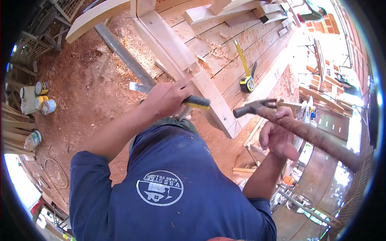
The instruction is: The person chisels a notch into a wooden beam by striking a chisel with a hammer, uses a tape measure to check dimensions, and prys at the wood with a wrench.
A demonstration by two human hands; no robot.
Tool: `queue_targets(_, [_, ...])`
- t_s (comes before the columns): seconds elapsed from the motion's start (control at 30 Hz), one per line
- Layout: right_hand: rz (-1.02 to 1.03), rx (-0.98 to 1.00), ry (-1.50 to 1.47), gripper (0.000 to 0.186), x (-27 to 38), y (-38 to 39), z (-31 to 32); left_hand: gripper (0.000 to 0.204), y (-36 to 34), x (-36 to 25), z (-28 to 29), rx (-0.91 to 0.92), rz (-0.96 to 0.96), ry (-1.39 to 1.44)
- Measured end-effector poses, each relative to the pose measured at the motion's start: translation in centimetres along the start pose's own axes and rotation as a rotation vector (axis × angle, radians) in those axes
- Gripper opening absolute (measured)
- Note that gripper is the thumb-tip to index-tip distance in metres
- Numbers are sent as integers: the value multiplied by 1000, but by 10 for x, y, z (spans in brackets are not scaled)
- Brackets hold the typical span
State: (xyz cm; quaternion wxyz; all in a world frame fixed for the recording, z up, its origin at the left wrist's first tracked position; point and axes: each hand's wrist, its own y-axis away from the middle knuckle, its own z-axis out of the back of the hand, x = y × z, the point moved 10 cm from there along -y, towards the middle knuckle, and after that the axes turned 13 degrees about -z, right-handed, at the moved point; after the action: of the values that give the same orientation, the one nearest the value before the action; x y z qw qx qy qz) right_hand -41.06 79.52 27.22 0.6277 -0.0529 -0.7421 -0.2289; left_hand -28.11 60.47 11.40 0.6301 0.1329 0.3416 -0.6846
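Observation:
My left hand [167, 98] is closed around a chisel [138, 87]; its metal blade points left and its black-and-yellow handle end sticks out to the right. In my right hand [279, 136] is a claw hammer [317, 138] with a brown wooden handle. Several of that hand's fingers are loosely spread, and the hammer lies across it near the head, which points left. Just beyond both hands lies a pale timber beam [215, 100], with a notch or joint along it. Neither tool touches the beam. The chisel's middle is hidden by my fingers.
A yellow tape measure [247, 83], its blade partly out, lies on the slatted wooden surface [225, 76] among shavings. More timber pieces [225, 14] lie at the far side. Several tubs [41, 88] stand on the dirt floor at left. A metal pipe [124, 54] slants beneath the frame.

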Motion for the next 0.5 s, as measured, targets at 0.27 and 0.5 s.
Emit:
queue_targets(0.27, [208,104,1159,21,43,-68,-42,27,140,65,0,-156,641,21])
queue_targets(0.5, [17,478,-72,39,36,-176,-82,37,221,60,-32,-363,957,155])
